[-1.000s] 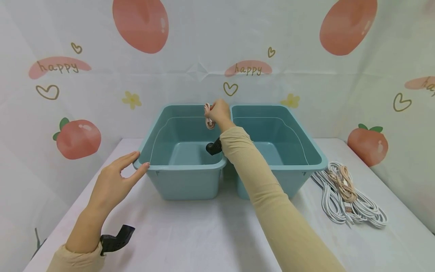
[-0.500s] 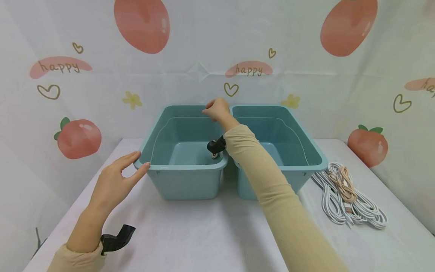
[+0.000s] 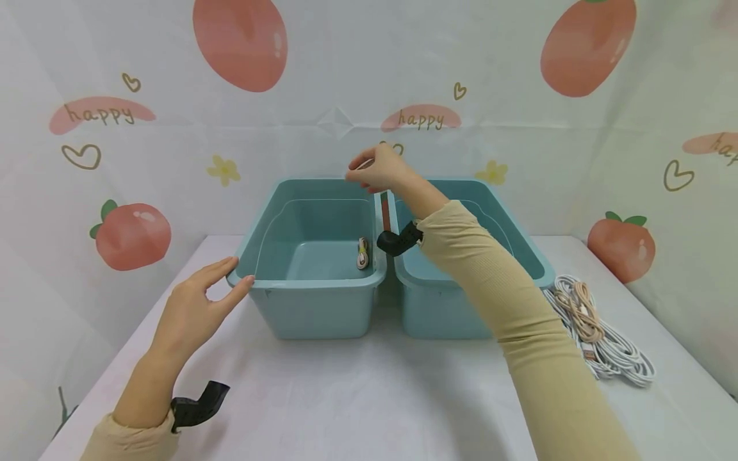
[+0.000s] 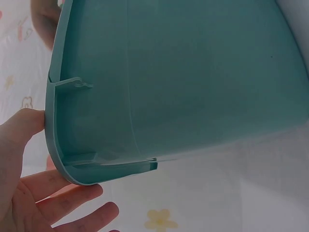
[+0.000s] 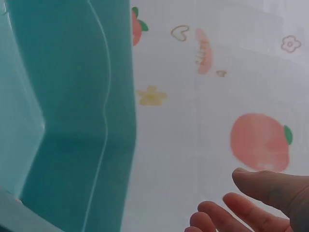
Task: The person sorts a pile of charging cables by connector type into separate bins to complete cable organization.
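One cable bundle [image 3: 362, 253] lies in the left bin [image 3: 323, 312]; white cables [image 3: 625, 360] and tan cable [image 3: 587, 320], outside, I judge left to do. My right hand [image 3: 380, 169]: empty, thumb and fingers apart. Left hand [image 3: 191, 314]: spread, touching bin rim.

Left tub [image 3: 319, 312]: sat on the table [image 3: 323, 397], just left of the right tub [image 3: 444, 314]
Cable [image 3: 362, 253]: lay inside left tub, over by its right wall
Cable pile [image 3: 625, 352]: sat right of the right tub
Backdrop [image 3: 323, 64]: hung behind it all
Left hand [image 3: 193, 310]: was on left tub's front-left corner
Right hand [image 3: 380, 168]: was up around the back rims
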A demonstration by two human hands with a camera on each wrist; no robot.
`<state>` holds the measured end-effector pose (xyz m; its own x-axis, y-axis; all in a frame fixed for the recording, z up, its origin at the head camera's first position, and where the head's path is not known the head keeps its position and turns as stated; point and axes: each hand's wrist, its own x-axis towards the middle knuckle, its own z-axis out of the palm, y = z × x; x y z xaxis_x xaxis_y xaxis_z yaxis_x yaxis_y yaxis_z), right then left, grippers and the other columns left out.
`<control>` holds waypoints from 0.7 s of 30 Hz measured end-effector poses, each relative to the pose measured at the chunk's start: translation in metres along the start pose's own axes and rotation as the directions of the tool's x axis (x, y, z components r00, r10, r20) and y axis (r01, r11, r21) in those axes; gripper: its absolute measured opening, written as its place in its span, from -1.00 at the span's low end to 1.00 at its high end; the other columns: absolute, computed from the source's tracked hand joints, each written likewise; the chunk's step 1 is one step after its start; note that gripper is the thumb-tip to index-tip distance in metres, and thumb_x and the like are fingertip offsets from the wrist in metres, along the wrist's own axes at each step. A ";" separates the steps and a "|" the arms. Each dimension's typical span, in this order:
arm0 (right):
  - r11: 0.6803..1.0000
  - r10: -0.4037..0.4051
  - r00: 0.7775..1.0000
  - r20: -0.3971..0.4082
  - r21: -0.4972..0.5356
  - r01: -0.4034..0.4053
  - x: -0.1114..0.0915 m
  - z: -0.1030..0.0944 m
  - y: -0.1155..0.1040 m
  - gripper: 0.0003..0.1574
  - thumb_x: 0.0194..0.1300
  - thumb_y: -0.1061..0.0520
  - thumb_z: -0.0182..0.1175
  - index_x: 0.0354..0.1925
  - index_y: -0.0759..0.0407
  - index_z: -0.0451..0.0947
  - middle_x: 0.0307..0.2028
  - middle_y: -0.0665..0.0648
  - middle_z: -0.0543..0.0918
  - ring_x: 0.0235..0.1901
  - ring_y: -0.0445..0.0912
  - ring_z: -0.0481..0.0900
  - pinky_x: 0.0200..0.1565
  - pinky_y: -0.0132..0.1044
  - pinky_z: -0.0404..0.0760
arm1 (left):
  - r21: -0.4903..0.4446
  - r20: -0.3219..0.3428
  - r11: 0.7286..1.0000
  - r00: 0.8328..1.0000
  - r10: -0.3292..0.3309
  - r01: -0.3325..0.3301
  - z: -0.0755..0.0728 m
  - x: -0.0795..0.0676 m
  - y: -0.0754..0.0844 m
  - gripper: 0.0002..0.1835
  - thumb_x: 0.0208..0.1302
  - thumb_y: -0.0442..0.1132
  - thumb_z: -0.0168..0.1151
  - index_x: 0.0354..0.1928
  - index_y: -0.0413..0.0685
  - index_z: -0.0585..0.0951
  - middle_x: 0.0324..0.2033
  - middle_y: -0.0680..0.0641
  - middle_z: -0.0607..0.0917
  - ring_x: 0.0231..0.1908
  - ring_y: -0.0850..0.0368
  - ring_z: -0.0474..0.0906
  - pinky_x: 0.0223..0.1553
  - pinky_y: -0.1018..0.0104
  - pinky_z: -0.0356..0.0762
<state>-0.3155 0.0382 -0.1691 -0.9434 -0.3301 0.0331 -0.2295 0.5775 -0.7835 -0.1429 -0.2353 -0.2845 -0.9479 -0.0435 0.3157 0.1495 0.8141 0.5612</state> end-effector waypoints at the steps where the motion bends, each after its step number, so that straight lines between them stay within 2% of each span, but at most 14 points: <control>1: 1.000 -0.014 1.000 0.001 0.004 0.014 -0.004 -0.002 -0.001 -0.58 0.27 0.07 0.17 0.07 0.18 0.49 0.06 0.19 0.60 -0.15 -0.04 0.59 -0.07 -0.23 0.64 | 0.000 0.000 1.000 1.000 -0.001 0.001 0.000 0.000 0.000 -0.30 0.26 0.21 0.06 0.33 -0.04 0.33 0.29 -0.21 0.39 0.30 -0.25 0.25 0.18 -0.26 0.25; 8: 0.995 -0.092 0.996 -0.003 -0.032 0.091 -0.026 -0.018 0.002 -0.58 0.27 0.07 0.17 0.06 0.20 0.49 0.02 0.21 0.62 -0.20 -0.06 0.56 -0.12 -0.27 0.63 | -0.001 -0.003 1.000 1.000 0.002 -0.002 0.000 0.000 0.000 -0.29 0.26 0.21 0.06 0.33 -0.05 0.34 0.29 -0.21 0.39 0.31 -0.25 0.24 0.18 -0.26 0.25; 21: 0.993 -0.112 0.993 -0.022 -0.052 0.111 -0.069 -0.044 0.028 -0.56 0.28 0.04 0.17 0.07 0.20 0.50 0.06 0.20 0.60 -0.04 0.02 0.60 0.04 -0.13 0.60 | -0.008 -0.002 1.000 1.000 -0.001 0.001 0.001 0.001 0.000 -0.29 0.26 0.21 0.07 0.33 -0.05 0.33 0.29 -0.22 0.39 0.31 -0.25 0.24 0.18 -0.28 0.25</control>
<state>-0.2669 0.1100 -0.1662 -0.9168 -0.3761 0.1340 -0.3444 0.5752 -0.7419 -0.1438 -0.2354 -0.2850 -0.9474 -0.0456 0.3167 0.1507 0.8094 0.5676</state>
